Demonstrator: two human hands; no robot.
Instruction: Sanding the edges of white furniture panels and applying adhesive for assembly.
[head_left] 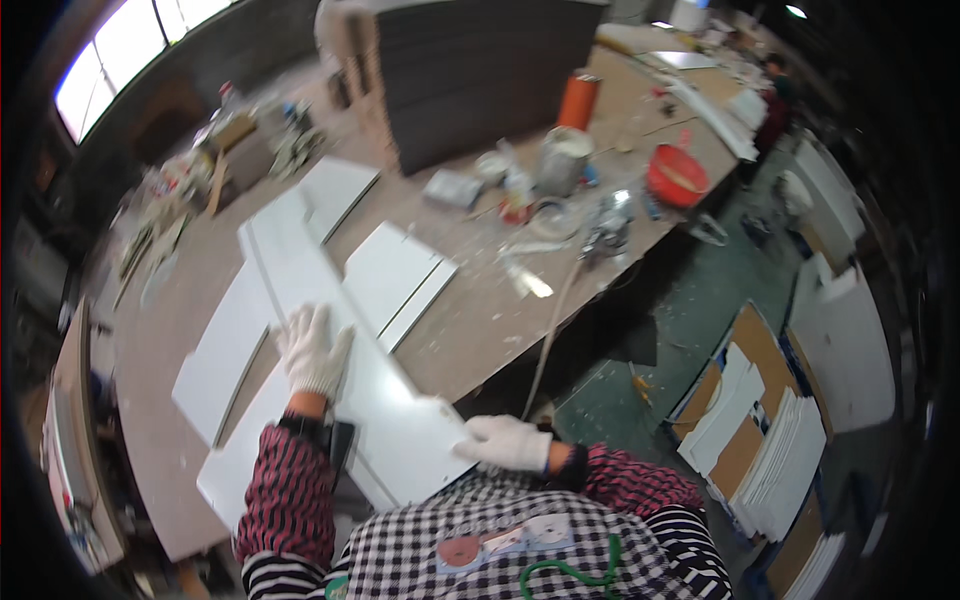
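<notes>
Progress: long white panel (388, 410) lies mid-frame on tabletop (480, 345), handling seems underway; finished versus remaining work unclear | Grip: left hand (312, 352) spread flat on panel; right hand (508, 442) at its lower-right edge, closure untellable | Containers, upper right: red bowl (661, 190), pale contents; grey bucket (560, 177), whitish contents

Room: tabletop (470, 345) right of white panels (390, 270) | Obstacles: bucket (562, 168), red bowl (670, 192)
</notes>
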